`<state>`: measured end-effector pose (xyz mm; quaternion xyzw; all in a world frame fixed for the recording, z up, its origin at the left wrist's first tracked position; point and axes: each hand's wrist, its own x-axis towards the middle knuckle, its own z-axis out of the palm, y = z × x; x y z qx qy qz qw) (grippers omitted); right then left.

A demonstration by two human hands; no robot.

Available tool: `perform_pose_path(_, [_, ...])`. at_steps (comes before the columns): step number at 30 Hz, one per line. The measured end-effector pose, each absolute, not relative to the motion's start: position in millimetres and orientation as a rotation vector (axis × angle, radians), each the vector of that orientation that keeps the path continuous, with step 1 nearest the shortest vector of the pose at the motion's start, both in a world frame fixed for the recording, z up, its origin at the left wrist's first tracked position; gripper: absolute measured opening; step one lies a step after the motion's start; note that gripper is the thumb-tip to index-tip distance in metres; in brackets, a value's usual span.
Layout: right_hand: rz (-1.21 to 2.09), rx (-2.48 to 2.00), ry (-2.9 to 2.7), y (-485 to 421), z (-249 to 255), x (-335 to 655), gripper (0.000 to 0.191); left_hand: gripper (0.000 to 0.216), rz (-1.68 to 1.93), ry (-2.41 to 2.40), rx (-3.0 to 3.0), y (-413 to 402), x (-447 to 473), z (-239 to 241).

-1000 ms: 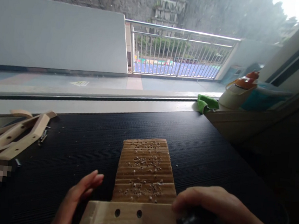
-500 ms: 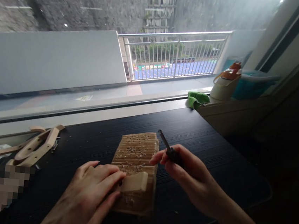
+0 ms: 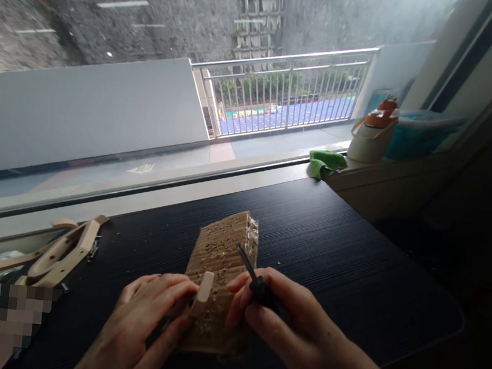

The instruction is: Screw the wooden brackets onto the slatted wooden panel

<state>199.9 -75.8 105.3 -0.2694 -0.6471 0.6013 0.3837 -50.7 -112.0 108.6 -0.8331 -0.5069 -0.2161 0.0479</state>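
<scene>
A corrugated cardboard block (image 3: 222, 246) strewn with wood chips lies on the dark ribbed table (image 3: 343, 263). My left hand (image 3: 141, 319) is closed on a pale wooden piece (image 3: 203, 289), holding it against the near part of the cardboard with one end sticking up. My right hand (image 3: 277, 315) grips a black-handled tool (image 3: 254, 281) whose thin dark shaft points up and away over the cardboard, just right of the wooden piece.
More curved wooden pieces (image 3: 57, 250) and some small screws lie at the table's left. A green cloth (image 3: 324, 162), a white container with an orange top (image 3: 370, 135) and a teal bin (image 3: 420, 137) sit on the sill at the back right. A window runs behind the table.
The wooden piece has been turned from lying flat across the cardboard to standing on edge under my left hand. My right hand has brought the tool in closer to it.
</scene>
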Motion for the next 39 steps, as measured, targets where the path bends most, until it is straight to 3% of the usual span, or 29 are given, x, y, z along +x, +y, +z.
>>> perform_pose_path(24, [1.554, -0.637, -1.624, -74, 101, 199, 0.016, 0.026, -0.666, -1.539, -2.547, -111, -52, 102])
perform_pose_path(32, [1.551, -0.784, -1.697, -72, 84, 212, 0.017, 0.033, -0.449, -1.294, -2.534, -106, -26, 112])
perform_pose_path(35, [1.440, -0.939, -1.788, -65, 92, 229, 0.021, 0.027, -0.403, -1.391, -2.555, -105, -18, 115])
perform_pose_path(39, [1.055, -1.100, -2.216, -54, 126, 254, 0.028, 0.021, -0.445, -1.476, -2.518, -107, -16, 117])
